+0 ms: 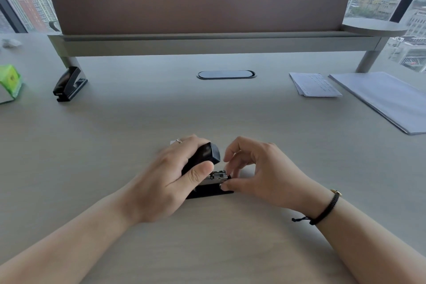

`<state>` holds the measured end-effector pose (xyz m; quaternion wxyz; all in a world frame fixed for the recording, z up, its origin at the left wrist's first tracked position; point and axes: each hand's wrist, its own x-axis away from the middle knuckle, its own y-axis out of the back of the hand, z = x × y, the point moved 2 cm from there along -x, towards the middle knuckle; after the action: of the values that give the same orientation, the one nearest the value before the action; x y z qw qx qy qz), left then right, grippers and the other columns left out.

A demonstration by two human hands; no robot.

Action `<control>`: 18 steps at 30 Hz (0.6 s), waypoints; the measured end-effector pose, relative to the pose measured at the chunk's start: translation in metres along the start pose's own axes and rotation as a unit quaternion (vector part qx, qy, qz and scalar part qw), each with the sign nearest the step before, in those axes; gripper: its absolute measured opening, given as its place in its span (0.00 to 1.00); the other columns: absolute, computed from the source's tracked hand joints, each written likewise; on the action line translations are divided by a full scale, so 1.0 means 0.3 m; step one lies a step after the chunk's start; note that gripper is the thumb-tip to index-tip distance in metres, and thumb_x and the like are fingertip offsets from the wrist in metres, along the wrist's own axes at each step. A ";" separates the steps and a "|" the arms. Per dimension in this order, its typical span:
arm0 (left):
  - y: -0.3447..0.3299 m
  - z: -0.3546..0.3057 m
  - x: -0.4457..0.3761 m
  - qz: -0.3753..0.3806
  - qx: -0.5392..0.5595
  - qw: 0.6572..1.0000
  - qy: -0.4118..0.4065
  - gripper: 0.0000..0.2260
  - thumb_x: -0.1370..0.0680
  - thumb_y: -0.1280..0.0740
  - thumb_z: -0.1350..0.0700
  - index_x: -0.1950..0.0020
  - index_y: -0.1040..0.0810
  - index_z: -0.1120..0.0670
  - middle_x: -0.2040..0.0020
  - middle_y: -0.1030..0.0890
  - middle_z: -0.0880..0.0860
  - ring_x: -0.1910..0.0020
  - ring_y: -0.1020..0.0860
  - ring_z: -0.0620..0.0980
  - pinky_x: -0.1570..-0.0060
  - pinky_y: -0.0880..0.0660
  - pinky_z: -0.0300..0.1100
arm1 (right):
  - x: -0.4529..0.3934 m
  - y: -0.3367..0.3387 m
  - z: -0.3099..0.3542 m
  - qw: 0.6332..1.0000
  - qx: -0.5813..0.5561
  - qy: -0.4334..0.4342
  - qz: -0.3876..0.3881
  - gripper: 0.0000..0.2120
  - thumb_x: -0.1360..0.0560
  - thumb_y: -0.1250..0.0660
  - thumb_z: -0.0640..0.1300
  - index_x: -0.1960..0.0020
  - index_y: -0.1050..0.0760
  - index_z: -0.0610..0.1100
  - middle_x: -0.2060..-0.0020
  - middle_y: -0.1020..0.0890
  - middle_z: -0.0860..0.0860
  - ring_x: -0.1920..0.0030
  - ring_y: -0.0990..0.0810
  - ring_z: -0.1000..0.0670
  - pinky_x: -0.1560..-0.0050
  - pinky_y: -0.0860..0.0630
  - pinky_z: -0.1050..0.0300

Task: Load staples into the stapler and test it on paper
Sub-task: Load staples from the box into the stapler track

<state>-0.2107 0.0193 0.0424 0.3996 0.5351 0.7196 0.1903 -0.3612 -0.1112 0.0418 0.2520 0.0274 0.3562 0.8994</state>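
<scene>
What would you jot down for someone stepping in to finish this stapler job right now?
Left hand grips the raised black top of the stapler, holding it open.
Right hand pinches at the front of the exposed metal staple channel; whether staples are in yet cannot be told.
Stapler base sits on the desk near its front edge.
Paper stack lies far right, untouched.
Left to do: finish loading, close the top, test on paper.

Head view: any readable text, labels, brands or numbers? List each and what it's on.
None readable.
Green packet: print on it, too blurred to read.
Small paper stack: rows of faint marks, too small to read.
Stapler and second stapler: no marking visible.
</scene>
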 end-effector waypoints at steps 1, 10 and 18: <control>0.001 0.000 0.000 -0.005 0.010 1.000 -0.001 0.13 0.20 0.43 0.42 0.44 0.25 0.47 0.60 0.26 0.44 0.59 0.27 0.46 0.58 0.33 0.36 | -0.001 0.000 -0.001 1.000 -0.001 0.002 -0.001 0.17 0.36 0.20 0.42 0.54 0.26 0.52 0.63 0.15 0.57 0.61 0.16 0.57 0.51 0.21 0.52; -0.013 0.004 -0.001 0.009 -0.013 1.000 0.007 0.11 0.20 0.40 0.43 0.43 0.24 0.45 0.56 0.25 0.39 0.53 0.25 0.40 0.49 0.33 0.29 | -0.007 -0.001 -0.008 1.000 -0.008 0.013 0.002 0.18 0.36 0.19 0.42 0.56 0.26 0.54 0.63 0.15 0.58 0.61 0.16 0.57 0.51 0.19 0.51; -0.035 -0.006 0.004 -0.011 -0.117 0.993 0.003 0.12 0.25 0.35 0.40 0.45 0.22 0.42 0.56 0.20 0.39 0.58 0.23 0.38 0.60 0.23 0.44 | -0.002 -0.002 -0.021 0.999 -0.031 0.003 -0.010 0.17 0.36 0.20 0.40 0.54 0.25 0.49 0.63 0.15 0.56 0.62 0.16 0.55 0.53 0.19 0.51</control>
<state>-0.2187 0.0170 0.0359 0.4592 0.4762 0.6997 0.2700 -0.3619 -0.1151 0.0369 0.2609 0.0133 0.3289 0.9075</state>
